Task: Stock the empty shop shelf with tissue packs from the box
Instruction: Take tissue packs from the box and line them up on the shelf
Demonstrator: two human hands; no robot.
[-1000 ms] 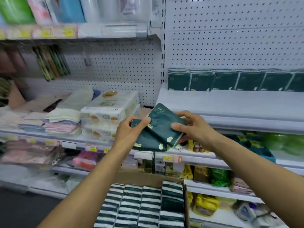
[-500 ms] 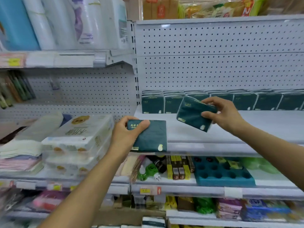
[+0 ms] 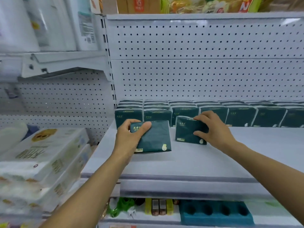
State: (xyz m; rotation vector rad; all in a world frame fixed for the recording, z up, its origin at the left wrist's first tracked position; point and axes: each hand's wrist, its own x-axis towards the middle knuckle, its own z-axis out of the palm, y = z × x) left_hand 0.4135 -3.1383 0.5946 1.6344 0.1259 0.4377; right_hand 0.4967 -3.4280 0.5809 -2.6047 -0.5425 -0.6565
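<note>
My left hand grips a dark green tissue pack by its left end, just above the white shelf. My right hand holds a second dark green pack upright, its lower edge on the shelf just in front of the back row. A row of several matching green packs stands along the pegboard at the shelf's back. The box is out of view.
White wrapped tissue bundles are stacked on the neighbouring shelf to the left. Above hangs a white shelf bracket with paper rolls on it. Below, a teal tray and small items sit on the lower shelf. The shelf's front half is bare.
The view rose from the box to the shelf. Both hands moved forward and apart, each carrying one pack; the right pack now stands upright at the back row.
</note>
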